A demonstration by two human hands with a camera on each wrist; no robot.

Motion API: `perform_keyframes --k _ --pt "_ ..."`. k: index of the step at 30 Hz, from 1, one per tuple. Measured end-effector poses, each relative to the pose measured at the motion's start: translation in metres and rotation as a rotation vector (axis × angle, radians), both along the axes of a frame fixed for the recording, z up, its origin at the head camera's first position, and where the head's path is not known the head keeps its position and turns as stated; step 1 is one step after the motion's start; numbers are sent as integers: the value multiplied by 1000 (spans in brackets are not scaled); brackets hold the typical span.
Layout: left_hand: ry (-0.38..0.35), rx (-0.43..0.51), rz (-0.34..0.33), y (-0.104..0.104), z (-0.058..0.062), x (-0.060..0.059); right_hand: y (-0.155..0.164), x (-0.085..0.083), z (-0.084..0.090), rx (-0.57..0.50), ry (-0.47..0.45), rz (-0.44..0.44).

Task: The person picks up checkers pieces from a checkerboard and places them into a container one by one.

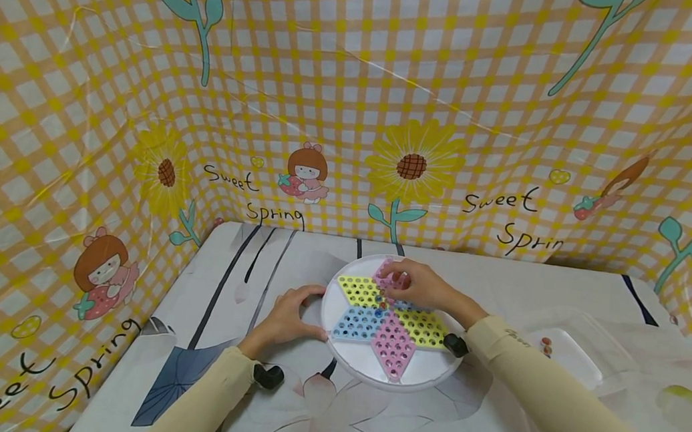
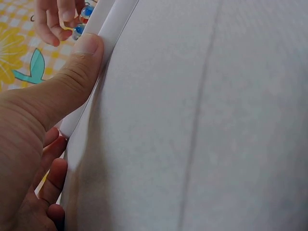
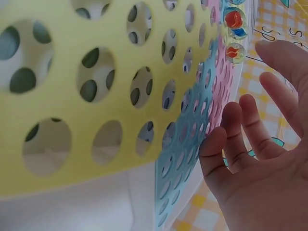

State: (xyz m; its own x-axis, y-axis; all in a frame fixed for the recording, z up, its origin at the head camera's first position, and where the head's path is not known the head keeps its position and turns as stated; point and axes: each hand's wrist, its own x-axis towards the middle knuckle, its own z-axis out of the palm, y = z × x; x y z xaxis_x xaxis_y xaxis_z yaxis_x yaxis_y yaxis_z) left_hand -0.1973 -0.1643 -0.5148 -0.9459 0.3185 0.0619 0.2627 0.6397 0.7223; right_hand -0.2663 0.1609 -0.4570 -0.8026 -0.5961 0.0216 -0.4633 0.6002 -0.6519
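Left hand (image 1: 288, 316) grips the checkers board's (image 1: 387, 372) rim; right hand (image 1: 416, 282) hovers loosely spread above.

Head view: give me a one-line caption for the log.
Left hand holds the rim of a round star-shaped marble board while the right hand reaches over its far pink point.

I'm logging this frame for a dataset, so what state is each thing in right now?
Game board: flat on the table, most holes empty.
Marbles: a few seated in holes.
Left hand: grips the board's rim.
Right hand: over the far pink point, fingers relaxed.
Clear container: lidless, beside the board.
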Motion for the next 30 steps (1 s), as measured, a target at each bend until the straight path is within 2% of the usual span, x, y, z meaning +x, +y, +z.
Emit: perform_keyframes --k 5,11,16,30 --pt "-2 -10 -1 -2 0 -1 -2 -1 -2 66 -27 12" --pt "6 -23 0 -3 -1 -2 -3 -3 -7 95 -29 36" --pt "13 -14 -21 -1 -2 -2 -2 -1 -6 79 -9 55" --pt "-1 -23 -5 0 -1 -1 -3 -2 -10 44 6 43"
